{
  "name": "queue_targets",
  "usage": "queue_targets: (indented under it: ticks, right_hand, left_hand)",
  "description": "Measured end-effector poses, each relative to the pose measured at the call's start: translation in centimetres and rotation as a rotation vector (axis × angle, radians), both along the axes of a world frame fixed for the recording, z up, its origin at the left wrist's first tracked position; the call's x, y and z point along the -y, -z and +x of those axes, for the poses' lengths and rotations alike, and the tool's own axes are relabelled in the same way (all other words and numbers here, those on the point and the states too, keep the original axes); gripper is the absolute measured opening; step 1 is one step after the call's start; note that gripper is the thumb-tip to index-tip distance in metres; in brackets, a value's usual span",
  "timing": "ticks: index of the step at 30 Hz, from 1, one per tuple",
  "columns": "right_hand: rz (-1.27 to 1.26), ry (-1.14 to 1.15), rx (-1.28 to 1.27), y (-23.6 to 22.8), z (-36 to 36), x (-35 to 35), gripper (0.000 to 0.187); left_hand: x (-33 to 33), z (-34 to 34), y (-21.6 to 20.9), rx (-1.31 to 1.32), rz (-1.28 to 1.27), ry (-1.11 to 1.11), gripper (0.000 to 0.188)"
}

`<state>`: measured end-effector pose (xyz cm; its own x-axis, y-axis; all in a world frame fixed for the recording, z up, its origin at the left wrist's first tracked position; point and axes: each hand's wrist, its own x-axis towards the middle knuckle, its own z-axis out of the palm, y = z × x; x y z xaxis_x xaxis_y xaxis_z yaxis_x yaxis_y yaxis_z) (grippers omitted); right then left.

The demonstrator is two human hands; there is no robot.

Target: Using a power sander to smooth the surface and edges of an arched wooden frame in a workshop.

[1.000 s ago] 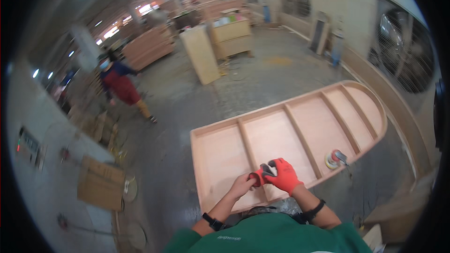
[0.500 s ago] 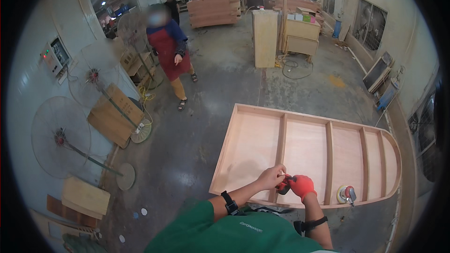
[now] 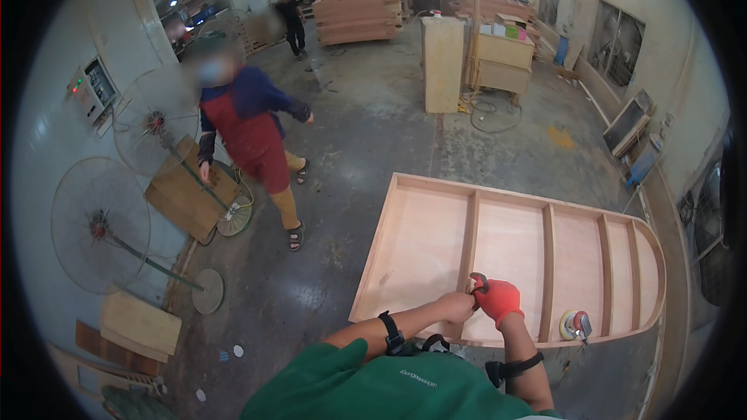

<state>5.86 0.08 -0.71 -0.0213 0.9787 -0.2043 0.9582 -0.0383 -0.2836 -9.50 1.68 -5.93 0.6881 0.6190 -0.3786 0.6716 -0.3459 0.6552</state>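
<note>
Work is centred above the near side of a panel (image 3: 420, 225), a pale wooden frame with cross ribs and a rounded right end. The left hand (image 3: 457, 307) is bare and is held close against the right hand (image 3: 495, 300), on which a red glove (image 3: 504, 305) with dark fingertips is worn. The left fingers are curled and mostly hidden; whether anything is grasped by them cannot be told. The right fingers are bent toward the left hand. A small dark and reddish patch (image 3: 476, 283) is shown beside them, but whether it is a separate item or part of the glove cannot be made out, so the right grip cannot be told either.

The step in hand is judged to be close two-handed handling at the glove's fingertips. For the next move, a sure pinch by the bare fingers and a steady gloved hand would seem to be called for.

A sander (image 3: 574, 326) is rested at the panel's near right, apart from the hands. A strap (image 3: 391, 331) is worn at each wrist. To the left of the panel, a co-worker (image 3: 250, 136) is seen near a fan (image 3: 99, 224).
</note>
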Motion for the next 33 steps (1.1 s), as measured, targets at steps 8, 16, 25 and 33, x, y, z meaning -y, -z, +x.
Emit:
queue_targets:
  ticks: [8, 16, 25, 33]
  right_hand:
    - [-0.088, -0.031, 0.231, 1.9, -0.1, 1.4, 0.036]
    - [0.059, -0.044, -0.082, 0.5, -0.8, 1.5, 0.034]
    - [0.067, -0.417, -0.291, -1.0, -0.9, 1.4, 0.03]
    - [0.117, -0.498, -0.369, 1.0, -1.7, 1.8, 0.026]
  left_hand:
    - [-3.7, -1.0, 2.4, 0.886, -0.952, -0.657, 0.011]
    - [-5.0, 0.3, -0.2, 0.949, -0.756, -0.81, 0.029]
    - [-5.5, 0.7, 2.8, 1.047, -0.397, -0.721, 0.035]
    - [-5.4, 0.9, 0.7, 1.262, -1.235, -0.315, 0.063]
